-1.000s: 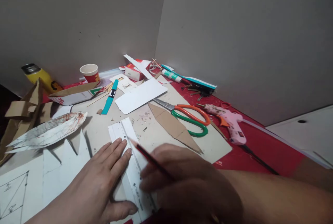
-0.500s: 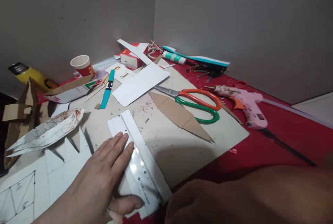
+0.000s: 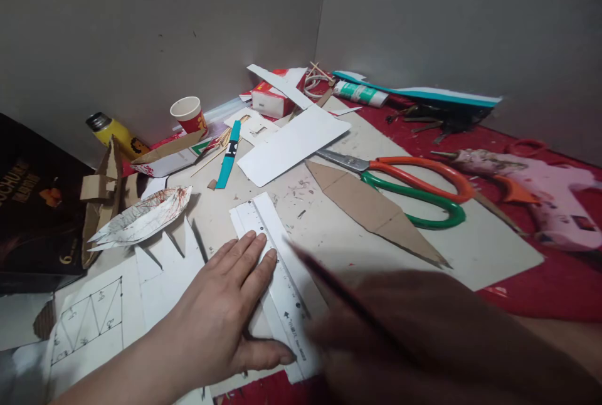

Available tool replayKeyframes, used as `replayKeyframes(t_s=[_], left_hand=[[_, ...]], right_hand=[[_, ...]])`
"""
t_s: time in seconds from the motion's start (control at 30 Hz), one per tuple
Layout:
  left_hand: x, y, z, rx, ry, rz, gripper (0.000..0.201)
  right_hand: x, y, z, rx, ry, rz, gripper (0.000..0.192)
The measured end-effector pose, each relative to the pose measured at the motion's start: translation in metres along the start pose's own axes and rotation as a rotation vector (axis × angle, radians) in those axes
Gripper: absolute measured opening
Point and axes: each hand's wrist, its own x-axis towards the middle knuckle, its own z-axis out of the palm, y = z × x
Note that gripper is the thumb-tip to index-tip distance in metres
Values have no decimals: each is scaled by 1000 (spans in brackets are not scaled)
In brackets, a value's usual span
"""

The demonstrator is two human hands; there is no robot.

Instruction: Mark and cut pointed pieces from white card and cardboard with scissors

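Observation:
My left hand [image 3: 235,305] lies flat with fingers stretched out, pressing on a clear ruler [image 3: 288,305]. Under the ruler is a strip of white card [image 3: 271,214]. My right hand [image 3: 376,323], smeared by motion, is closed around a dark pencil [image 3: 343,289], its pale tip above the card's right edge. Beyond the right hand lie a pointed brown cardboard piece [image 3: 371,214] and scissors [image 3: 418,189] with orange and green handles. White paper with pointed teeth [image 3: 164,273] sits left of my left hand, beside a sheet with a drawn truss pattern [image 3: 87,317].
A pink glue gun [image 3: 545,185] rests at the right. Across the back stand a paper cup [image 3: 188,118], a yellow bottle [image 3: 117,135] and a red-white box [image 3: 270,101]. A scribbled paper boat [image 3: 145,217] and a black box [image 3: 35,217] are at the left.
My right hand has come up over the ruler's right side, and the pencil now shows in it. My left hand stays on the ruler. The view has turned left.

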Motion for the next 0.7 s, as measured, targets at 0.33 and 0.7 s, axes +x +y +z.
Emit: replayKeyframes(t_s=[0.33,0.7], left_hand=[[0,8,2,113,102,-31,72],[3,-3,6,54,203,-122,54]], right_hand=[[9,-1,11,-266,-222,288,19],[7,-7,0,-311,-315,323,33]])
